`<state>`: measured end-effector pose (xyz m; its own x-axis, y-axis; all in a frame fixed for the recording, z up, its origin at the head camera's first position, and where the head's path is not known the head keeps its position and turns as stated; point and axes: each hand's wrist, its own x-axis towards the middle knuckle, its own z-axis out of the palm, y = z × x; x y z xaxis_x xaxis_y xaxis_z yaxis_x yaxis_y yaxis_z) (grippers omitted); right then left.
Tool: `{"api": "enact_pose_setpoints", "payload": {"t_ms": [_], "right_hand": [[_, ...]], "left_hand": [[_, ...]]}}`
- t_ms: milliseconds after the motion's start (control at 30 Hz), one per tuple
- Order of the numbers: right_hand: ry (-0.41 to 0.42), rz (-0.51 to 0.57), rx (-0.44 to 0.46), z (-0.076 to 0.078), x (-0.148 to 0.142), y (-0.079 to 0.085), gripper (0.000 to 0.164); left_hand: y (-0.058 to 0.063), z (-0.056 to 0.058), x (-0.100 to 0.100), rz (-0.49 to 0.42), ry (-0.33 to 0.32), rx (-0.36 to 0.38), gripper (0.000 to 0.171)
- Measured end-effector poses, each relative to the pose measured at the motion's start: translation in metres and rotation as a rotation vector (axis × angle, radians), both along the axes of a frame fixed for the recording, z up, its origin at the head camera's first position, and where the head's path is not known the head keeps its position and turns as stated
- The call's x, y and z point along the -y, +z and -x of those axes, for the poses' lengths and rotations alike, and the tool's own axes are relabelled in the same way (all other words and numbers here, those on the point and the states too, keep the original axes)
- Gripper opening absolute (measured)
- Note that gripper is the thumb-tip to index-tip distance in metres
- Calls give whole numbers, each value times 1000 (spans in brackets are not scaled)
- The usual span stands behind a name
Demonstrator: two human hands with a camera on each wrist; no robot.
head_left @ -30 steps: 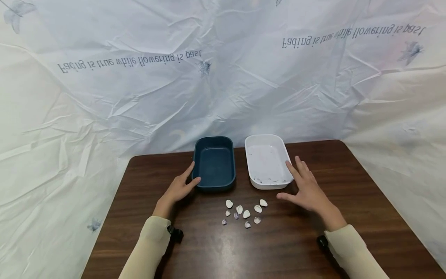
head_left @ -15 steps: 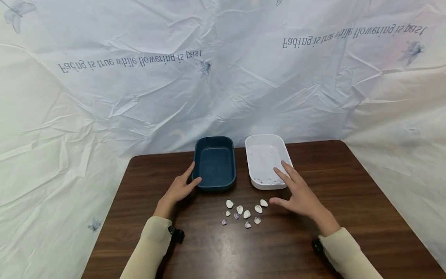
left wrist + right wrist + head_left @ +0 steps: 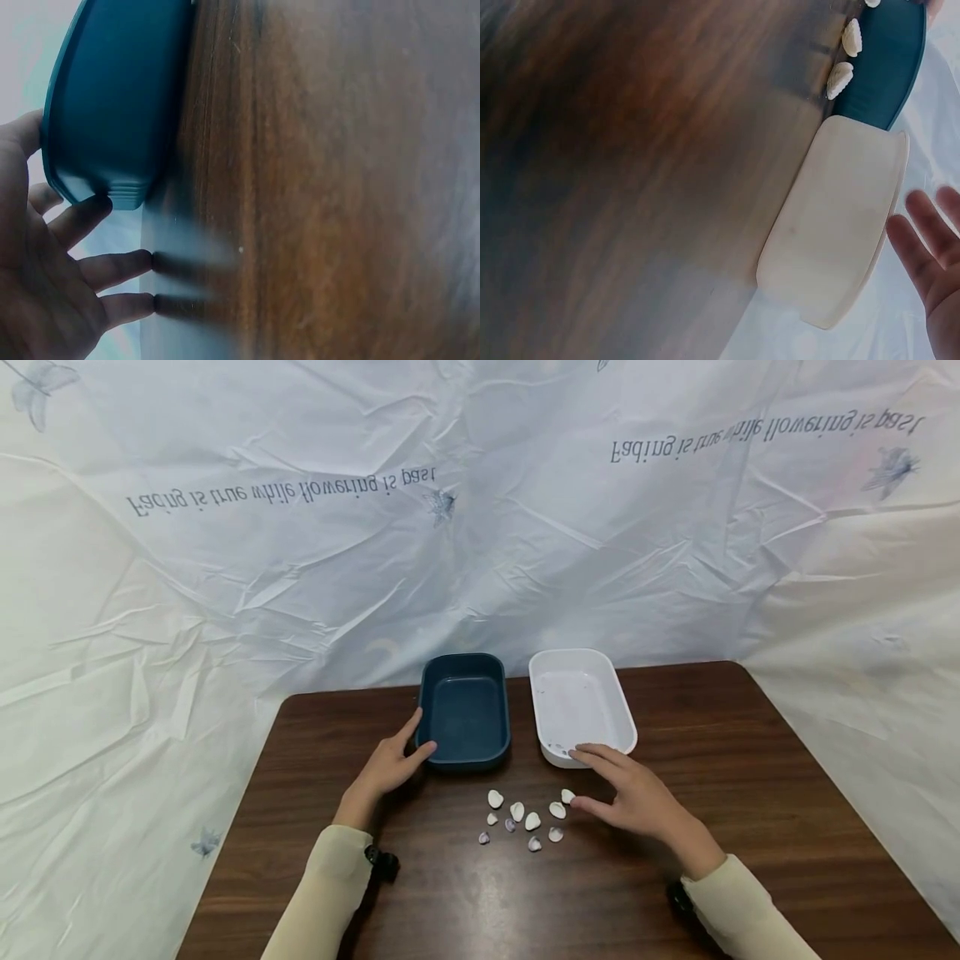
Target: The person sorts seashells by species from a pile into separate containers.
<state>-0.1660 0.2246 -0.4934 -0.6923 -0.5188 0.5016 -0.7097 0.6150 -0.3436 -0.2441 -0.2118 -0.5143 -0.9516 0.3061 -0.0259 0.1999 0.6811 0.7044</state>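
Note:
A dark blue rectangular dish (image 3: 467,714) stands at the back of the table, with a white dish (image 3: 581,702) just to its right. My left hand (image 3: 382,767) touches the blue dish's near left corner, thumb at the rim and fingers spread along the outside; the left wrist view shows those fingers (image 3: 116,268) mostly straight. My right hand (image 3: 637,793) hovers at the near right of the white dish, fingers extended across its front rim in the head view. Its thumb tip lies right beside a white seashell (image 3: 567,796). Several more white and purplish seashells (image 3: 532,821) lie scattered before the dishes.
The dark brown wooden table (image 3: 600,902) carries both dishes near its back edge. Behind it hangs a wrinkled white printed sheet (image 3: 480,577), which also drapes on both sides. Small dark specks mark the white dish's front end.
My right hand has moved left and toward the shells, from beside the white dish to across its front rim. My left hand stays at the blue dish, and the shells lie unmoved.

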Motion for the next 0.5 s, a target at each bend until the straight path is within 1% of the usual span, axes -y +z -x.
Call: {"api": "enact_pose_setpoints", "payload": {"t_ms": [133, 267, 433, 500], "right_hand": [[37, -23, 70, -1, -1, -1, 58], [41, -93, 155, -1, -1, -3, 46], [37, -179, 270, 0, 1, -2, 41], [42, -203, 301, 1, 3, -2, 41]], "left_hand": [[-1, 0, -2, 13, 6, 4, 84], [0, 0, -3, -6, 19, 12, 82], [-1, 0, -3, -40, 20, 2, 77], [-1, -1, -4, -46, 23, 1, 75]]}}
